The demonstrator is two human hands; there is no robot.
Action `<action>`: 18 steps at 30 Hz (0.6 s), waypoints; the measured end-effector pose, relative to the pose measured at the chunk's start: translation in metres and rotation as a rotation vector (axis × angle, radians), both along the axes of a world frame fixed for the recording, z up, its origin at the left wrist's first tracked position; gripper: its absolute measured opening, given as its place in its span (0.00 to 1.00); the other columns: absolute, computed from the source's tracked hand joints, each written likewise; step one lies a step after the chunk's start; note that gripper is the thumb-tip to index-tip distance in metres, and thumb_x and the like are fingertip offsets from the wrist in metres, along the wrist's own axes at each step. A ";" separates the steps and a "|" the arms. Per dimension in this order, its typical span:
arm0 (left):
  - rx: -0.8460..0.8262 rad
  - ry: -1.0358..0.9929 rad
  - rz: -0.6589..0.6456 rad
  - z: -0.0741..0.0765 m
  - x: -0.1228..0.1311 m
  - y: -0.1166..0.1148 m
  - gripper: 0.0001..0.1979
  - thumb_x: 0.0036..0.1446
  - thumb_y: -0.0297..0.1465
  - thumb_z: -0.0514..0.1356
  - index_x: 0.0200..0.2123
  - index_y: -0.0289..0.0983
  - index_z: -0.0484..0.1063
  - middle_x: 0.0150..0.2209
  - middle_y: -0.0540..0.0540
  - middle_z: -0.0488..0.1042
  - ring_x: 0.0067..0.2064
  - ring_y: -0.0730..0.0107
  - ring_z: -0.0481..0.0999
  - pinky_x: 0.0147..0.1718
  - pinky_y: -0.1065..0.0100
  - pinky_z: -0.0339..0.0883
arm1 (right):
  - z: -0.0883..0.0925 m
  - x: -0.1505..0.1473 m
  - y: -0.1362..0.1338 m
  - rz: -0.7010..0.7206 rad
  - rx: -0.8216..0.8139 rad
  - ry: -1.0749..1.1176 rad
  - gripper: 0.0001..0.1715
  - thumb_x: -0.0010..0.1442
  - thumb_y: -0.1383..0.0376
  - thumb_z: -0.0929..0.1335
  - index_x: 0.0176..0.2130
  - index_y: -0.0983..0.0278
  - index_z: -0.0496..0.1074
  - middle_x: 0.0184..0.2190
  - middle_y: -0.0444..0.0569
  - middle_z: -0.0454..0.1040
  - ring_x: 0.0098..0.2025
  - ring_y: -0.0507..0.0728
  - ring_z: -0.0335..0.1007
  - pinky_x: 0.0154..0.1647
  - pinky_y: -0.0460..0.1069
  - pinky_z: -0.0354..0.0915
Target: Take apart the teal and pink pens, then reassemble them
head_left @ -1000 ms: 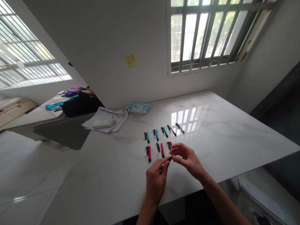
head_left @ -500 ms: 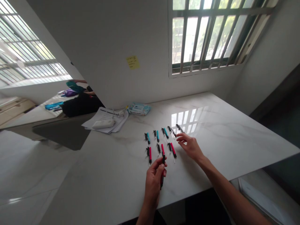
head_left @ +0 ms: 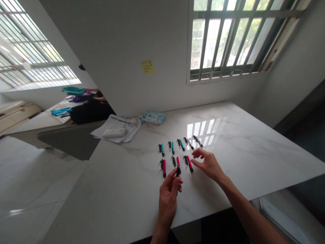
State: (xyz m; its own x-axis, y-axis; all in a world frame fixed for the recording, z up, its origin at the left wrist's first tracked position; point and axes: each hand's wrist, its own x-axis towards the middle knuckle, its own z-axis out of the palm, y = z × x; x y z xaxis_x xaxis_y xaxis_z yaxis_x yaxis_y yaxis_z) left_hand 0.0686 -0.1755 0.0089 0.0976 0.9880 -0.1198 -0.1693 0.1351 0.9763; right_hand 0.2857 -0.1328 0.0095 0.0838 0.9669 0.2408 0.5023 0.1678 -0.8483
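Several pens lie in two rows on a white marble table (head_left: 254, 149): teal pens (head_left: 172, 147) and dark pens (head_left: 196, 140) in the far row, pink pens (head_left: 164, 167) in the near row. My left hand (head_left: 169, 193) is closed round a black pen (head_left: 177, 172) that points up, just below the near row. My right hand (head_left: 208, 164) hovers with fingers spread beside the rightmost pink pen (head_left: 189, 163), holding nothing.
A stack of papers (head_left: 114, 127) with a white object on top and a blue wipes packet (head_left: 152, 117) lie at the table's far left by the wall. A yellow sticky note (head_left: 148, 66) is on the wall. A person in dark clothes (head_left: 88, 110) sits at another table, far left.
A second ago both hands met over a pen. My right hand then let go and moved right, beside the pink pens. My left hand keeps the black pen.
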 end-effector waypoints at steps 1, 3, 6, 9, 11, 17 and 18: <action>0.020 0.050 -0.008 0.000 0.000 0.000 0.26 0.58 0.47 0.67 0.54 0.36 0.78 0.32 0.47 0.75 0.28 0.73 0.67 0.33 0.69 0.66 | 0.008 -0.005 -0.010 0.081 -0.043 0.059 0.11 0.58 0.57 0.74 0.36 0.61 0.74 0.32 0.45 0.77 0.34 0.56 0.72 0.39 0.51 0.67; 0.068 0.164 -0.035 0.002 0.001 -0.002 0.23 0.59 0.45 0.67 0.51 0.37 0.79 0.32 0.47 0.75 0.29 0.71 0.67 0.32 0.69 0.65 | 0.020 -0.017 -0.027 0.229 -0.143 0.158 0.19 0.58 0.54 0.75 0.27 0.62 0.67 0.25 0.41 0.70 0.28 0.52 0.63 0.31 0.47 0.61; 0.157 0.317 -0.086 0.006 0.004 -0.004 0.16 0.59 0.44 0.67 0.44 0.38 0.80 0.32 0.48 0.76 0.31 0.69 0.68 0.31 0.70 0.64 | 0.026 -0.032 -0.040 0.215 -0.205 0.201 0.30 0.59 0.50 0.74 0.22 0.62 0.57 0.20 0.38 0.57 0.24 0.49 0.50 0.24 0.46 0.50; 0.216 0.398 -0.100 0.010 0.007 -0.006 0.14 0.60 0.42 0.67 0.43 0.39 0.79 0.32 0.48 0.77 0.32 0.67 0.70 0.34 0.69 0.66 | 0.023 -0.041 -0.038 0.117 -0.218 0.182 0.34 0.59 0.49 0.73 0.21 0.62 0.52 0.18 0.37 0.51 0.24 0.49 0.46 0.23 0.47 0.45; 0.222 0.417 -0.098 0.010 0.007 -0.006 0.14 0.61 0.43 0.65 0.43 0.39 0.79 0.33 0.47 0.78 0.34 0.65 0.72 0.36 0.68 0.66 | 0.021 -0.043 -0.034 0.092 -0.217 0.199 0.34 0.61 0.49 0.72 0.21 0.61 0.51 0.18 0.38 0.51 0.24 0.49 0.46 0.24 0.47 0.46; 0.118 0.317 -0.211 -0.005 0.004 -0.009 0.24 0.68 0.50 0.54 0.31 0.36 0.71 0.24 0.52 0.63 0.27 0.72 0.60 0.27 0.71 0.54 | 0.026 -0.050 -0.033 0.172 -0.195 0.333 0.22 0.64 0.55 0.70 0.26 0.62 0.60 0.22 0.38 0.58 0.26 0.50 0.52 0.26 0.46 0.52; 0.094 0.250 -0.209 -0.008 0.004 -0.009 0.25 0.68 0.51 0.52 0.30 0.37 0.69 0.23 0.53 0.60 0.26 0.73 0.58 0.26 0.71 0.53 | 0.027 -0.051 -0.033 0.199 -0.188 0.356 0.19 0.65 0.56 0.70 0.28 0.62 0.63 0.23 0.39 0.60 0.26 0.50 0.54 0.26 0.46 0.53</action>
State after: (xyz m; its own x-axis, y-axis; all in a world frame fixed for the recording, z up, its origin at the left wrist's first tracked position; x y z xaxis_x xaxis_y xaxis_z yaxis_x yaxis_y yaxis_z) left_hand 0.0726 -0.1846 0.0007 0.2784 0.9575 -0.0754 0.0993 0.0493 0.9938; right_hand 0.2345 -0.1659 0.0366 -0.0627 0.9968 0.0496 0.1469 0.0584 -0.9874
